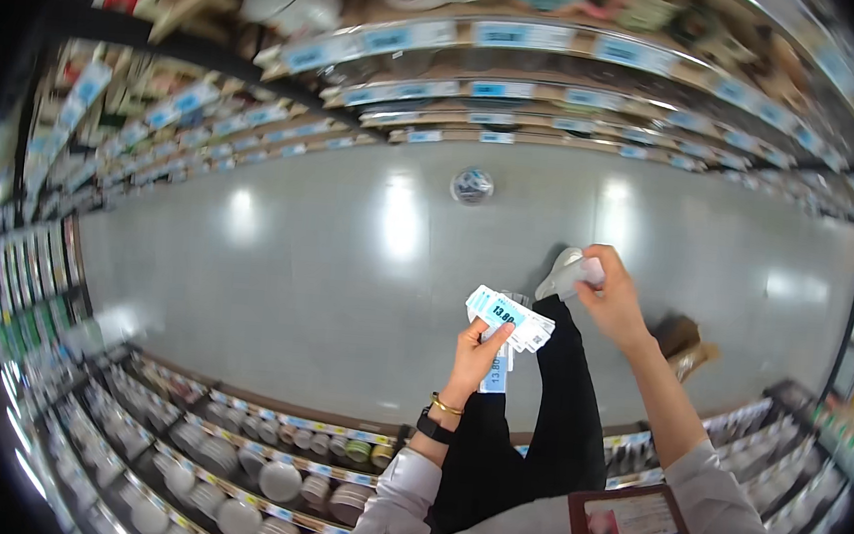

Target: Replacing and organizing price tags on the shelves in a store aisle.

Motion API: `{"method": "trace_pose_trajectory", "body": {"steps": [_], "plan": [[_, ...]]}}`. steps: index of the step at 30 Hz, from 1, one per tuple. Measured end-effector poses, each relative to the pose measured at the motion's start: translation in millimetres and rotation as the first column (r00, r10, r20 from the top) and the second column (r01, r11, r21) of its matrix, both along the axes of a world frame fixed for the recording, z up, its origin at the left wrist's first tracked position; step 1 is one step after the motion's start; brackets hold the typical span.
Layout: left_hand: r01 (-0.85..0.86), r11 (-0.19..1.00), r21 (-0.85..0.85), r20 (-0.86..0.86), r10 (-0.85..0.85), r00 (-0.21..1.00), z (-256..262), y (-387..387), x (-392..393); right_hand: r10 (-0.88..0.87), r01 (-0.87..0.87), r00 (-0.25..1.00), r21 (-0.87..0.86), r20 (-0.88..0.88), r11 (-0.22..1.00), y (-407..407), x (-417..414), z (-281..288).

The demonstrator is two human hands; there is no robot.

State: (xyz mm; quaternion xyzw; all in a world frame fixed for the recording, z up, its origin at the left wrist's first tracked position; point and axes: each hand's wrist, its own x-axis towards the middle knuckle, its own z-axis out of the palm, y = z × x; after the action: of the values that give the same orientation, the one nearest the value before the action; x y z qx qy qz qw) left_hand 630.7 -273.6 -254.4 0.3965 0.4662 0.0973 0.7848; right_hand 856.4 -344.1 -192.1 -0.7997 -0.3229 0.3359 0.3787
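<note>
My left hand holds a fanned bundle of blue-and-white price labels in front of my legs. The thumb presses on the top label, and one label hangs down below the bundle. My right hand is raised to the right of the bundle, apart from it. Between its thumb and fingers it pinches a small pale card or piece of paper, partly hidden by the fingers. A white shoe shows just behind that piece.
Ahead are tiered store shelves with price strips along their edges. Behind me stand shelves of white bowls and dishes. A round sticker lies on the grey floor. A brown cardboard box sits at the right.
</note>
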Motion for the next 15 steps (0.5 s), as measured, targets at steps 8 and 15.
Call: {"method": "trace_pose_trajectory", "body": {"steps": [8, 15], "plan": [[0.453, 0.891, 0.013, -0.013, -0.453, 0.891, 74.9, -54.5, 68.0, -0.438, 0.426, 0.883, -0.100, -0.172, 0.899, -152.0, -18.0, 76.2], [0.762, 0.647, 0.005, 0.121, -0.757, 0.642, 164.3, -138.2, 216.3, -0.726, 0.724, 0.679, -0.061, -0.108, 0.687, -279.2, 46.9, 130.7]]}}
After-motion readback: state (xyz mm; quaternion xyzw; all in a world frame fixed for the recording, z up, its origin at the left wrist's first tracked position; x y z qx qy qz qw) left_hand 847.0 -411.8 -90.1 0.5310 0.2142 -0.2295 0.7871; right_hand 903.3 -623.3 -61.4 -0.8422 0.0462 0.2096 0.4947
